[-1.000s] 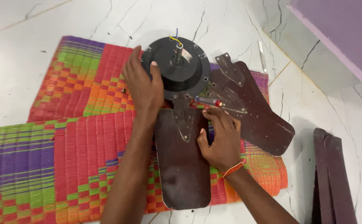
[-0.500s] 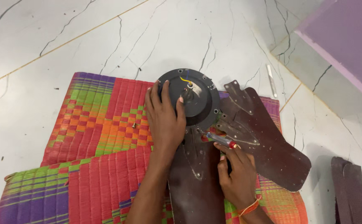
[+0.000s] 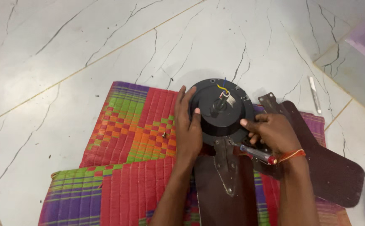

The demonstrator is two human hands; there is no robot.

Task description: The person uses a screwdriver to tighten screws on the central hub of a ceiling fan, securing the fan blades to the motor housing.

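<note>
Left hand (image 3: 188, 127) at fan motor (image 3: 222, 109) rim

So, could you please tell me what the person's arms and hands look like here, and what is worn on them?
Both forearms are bare, with no sleeves and no gloves. The left hand wears nothing that shows. The right hand has an orange-red thread band tied around its wrist. No rings or watch are visible.

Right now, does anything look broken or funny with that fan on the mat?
Yes. The ceiling fan motor lies on a colourful woven mat on the floor, not up on a ceiling. Loose wires stick out of its top. The left hand steadies it; the right hand holds a screwdriver. The white floor shows dark, crack-like lines.
</note>
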